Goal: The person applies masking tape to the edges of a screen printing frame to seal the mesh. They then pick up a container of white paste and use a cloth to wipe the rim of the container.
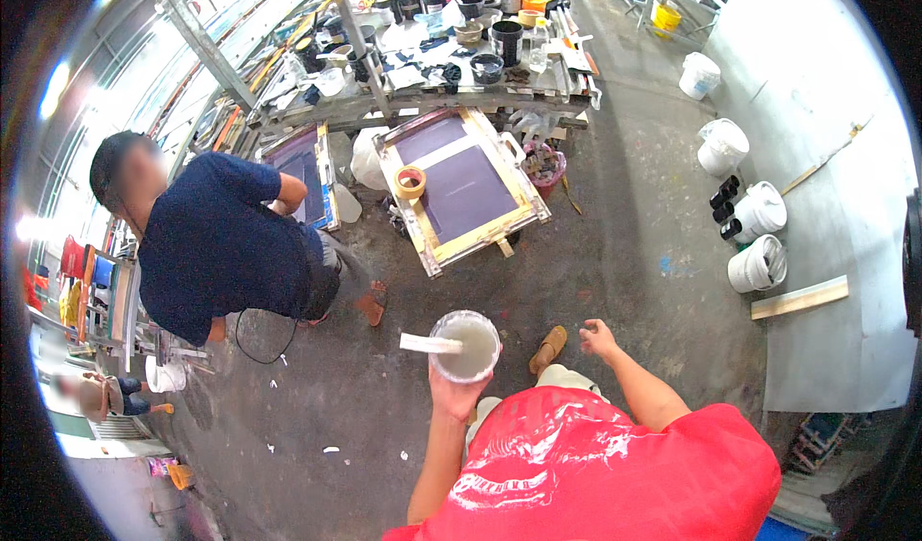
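My left hand is closed around the lower side of a round white tub, held in front of me. Pale, cloudy liquid fills part of it. A flat white stick leans on the tub's rim, one end pointing left beyond it. Out to the right, my right hand hangs away from my body with its fingers loosely bent and apart, and I see nothing in it. Ahead, a wood-edged printing screen with dark mesh lies tilted, a roll of tan tape on its left side.
A person in a dark shirt bends over another screen at the left. Beyond stands a table crowded with pots and bottles. White buckets line the right wall beside a wooden board. A pink basket sits by the screen.
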The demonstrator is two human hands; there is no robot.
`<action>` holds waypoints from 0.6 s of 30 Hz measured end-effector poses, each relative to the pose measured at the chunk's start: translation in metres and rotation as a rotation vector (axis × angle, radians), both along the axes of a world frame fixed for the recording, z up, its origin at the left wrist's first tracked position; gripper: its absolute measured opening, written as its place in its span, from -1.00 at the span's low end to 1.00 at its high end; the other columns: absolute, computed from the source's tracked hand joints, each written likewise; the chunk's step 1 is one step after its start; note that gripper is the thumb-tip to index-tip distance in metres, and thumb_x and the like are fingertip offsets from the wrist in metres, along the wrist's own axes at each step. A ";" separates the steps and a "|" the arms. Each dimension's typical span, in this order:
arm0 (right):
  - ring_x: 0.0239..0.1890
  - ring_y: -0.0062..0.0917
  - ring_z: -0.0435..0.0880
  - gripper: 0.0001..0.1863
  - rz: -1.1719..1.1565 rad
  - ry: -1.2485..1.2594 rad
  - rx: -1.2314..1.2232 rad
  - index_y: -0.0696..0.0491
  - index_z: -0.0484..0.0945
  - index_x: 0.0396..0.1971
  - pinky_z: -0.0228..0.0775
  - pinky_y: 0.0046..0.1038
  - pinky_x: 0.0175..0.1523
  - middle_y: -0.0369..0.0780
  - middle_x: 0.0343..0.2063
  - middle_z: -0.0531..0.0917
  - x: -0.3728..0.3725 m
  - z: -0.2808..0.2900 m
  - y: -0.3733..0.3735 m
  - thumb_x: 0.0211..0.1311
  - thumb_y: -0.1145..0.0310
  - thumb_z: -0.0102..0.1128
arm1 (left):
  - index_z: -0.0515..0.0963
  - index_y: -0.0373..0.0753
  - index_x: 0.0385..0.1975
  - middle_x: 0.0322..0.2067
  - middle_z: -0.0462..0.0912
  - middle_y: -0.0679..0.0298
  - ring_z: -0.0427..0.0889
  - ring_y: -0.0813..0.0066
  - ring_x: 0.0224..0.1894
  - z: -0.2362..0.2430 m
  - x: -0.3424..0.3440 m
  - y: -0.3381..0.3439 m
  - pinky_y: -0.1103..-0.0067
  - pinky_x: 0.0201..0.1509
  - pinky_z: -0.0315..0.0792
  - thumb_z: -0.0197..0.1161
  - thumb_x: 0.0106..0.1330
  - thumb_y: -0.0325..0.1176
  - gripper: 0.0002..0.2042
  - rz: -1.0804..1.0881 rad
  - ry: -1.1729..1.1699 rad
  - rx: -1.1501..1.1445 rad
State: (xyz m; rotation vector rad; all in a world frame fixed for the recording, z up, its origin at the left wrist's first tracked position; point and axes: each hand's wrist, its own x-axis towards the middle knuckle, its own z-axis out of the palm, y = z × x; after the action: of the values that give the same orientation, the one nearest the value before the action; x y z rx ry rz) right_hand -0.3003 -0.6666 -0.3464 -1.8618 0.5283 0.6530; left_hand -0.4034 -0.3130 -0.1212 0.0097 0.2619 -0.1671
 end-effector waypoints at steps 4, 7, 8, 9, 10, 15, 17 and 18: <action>-0.44 -0.59 0.62 -0.64 -0.034 -0.003 0.098 0.07 0.44 0.03 0.46 -0.52 -0.40 -0.26 -0.35 0.64 0.055 0.003 -0.054 0.28 0.28 0.17 | 0.37 -0.06 0.21 0.20 0.41 0.10 0.34 -0.22 0.23 -0.043 0.078 -0.043 0.02 -0.15 0.59 -0.01 0.34 0.10 -0.47 0.041 0.116 0.028; -0.47 -0.64 0.60 -0.69 -0.129 0.006 0.110 0.05 0.46 0.01 0.43 -0.58 -0.42 -0.30 -0.40 0.63 0.068 -0.002 -0.100 0.31 0.29 0.12 | 0.41 -0.02 0.16 0.17 0.46 0.19 0.46 0.05 0.18 -0.081 0.127 -0.062 -0.01 -0.11 0.56 -0.04 0.36 0.08 -0.52 0.002 0.130 0.087; -0.47 -0.66 0.60 -0.70 -0.164 0.013 0.088 0.05 0.47 0.00 0.43 -0.60 -0.43 -0.30 -0.41 0.63 0.069 -0.007 -0.121 0.32 0.29 0.10 | 0.41 -0.02 0.17 0.16 0.47 0.18 0.47 0.03 0.16 -0.091 0.141 -0.065 -0.01 -0.08 0.54 -0.06 0.36 0.08 -0.52 -0.028 0.158 0.146; -0.51 -0.66 0.60 -0.71 -0.200 0.015 0.089 0.05 0.48 -0.02 0.42 -0.59 -0.50 -0.30 -0.44 0.63 0.061 -0.025 -0.148 0.31 0.28 0.11 | 0.41 -0.03 0.17 0.17 0.46 0.18 0.46 0.02 0.16 -0.097 0.157 -0.068 -0.04 -0.07 0.53 -0.07 0.36 0.07 -0.52 -0.043 0.156 0.122; -0.54 -0.65 0.60 -0.71 -0.211 0.077 0.043 0.05 0.49 -0.04 0.42 -0.57 -0.53 -0.29 -0.45 0.64 0.052 -0.031 -0.164 0.30 0.28 0.12 | 0.41 -0.03 0.17 0.17 0.46 0.17 0.46 0.01 0.17 -0.104 0.169 -0.068 -0.06 -0.07 0.52 -0.07 0.36 0.06 -0.52 -0.044 0.155 0.099; -0.59 -0.55 0.60 -0.81 -0.299 0.307 -0.040 0.06 0.54 -0.16 0.40 -0.51 -0.61 -0.22 -0.49 0.64 0.013 -0.044 -0.229 0.27 0.35 0.08 | 0.37 -0.10 0.17 0.12 0.48 0.12 0.52 0.01 0.09 -0.122 0.249 -0.053 -0.01 -0.15 0.57 -0.14 0.37 0.09 -0.49 -0.005 0.169 0.208; -0.62 -0.56 0.57 -0.82 -0.241 0.389 -0.104 0.06 0.54 -0.19 0.39 -0.50 -0.61 -0.23 -0.50 0.63 0.008 -0.046 -0.240 0.27 0.35 0.08 | 0.37 -0.09 0.16 0.11 0.49 0.12 0.52 0.05 0.09 -0.144 0.277 -0.028 0.03 -0.14 0.56 -0.14 0.37 0.10 -0.49 -0.031 0.196 0.337; -0.62 -0.57 0.56 -0.81 -0.205 0.392 -0.104 0.05 0.54 -0.18 0.40 -0.51 -0.59 -0.24 -0.50 0.63 0.016 -0.044 -0.238 0.27 0.33 0.10 | 0.38 -0.09 0.15 0.10 0.50 0.12 0.52 0.07 0.09 -0.158 0.292 -0.012 0.05 -0.12 0.54 -0.13 0.36 0.10 -0.49 -0.059 0.194 0.373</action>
State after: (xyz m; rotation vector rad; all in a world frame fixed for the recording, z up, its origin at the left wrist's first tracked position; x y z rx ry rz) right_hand -0.2839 -0.9043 -0.3905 -1.7500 1.0102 0.8696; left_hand -0.1112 -0.3247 -0.2789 0.3727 0.4835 -0.1761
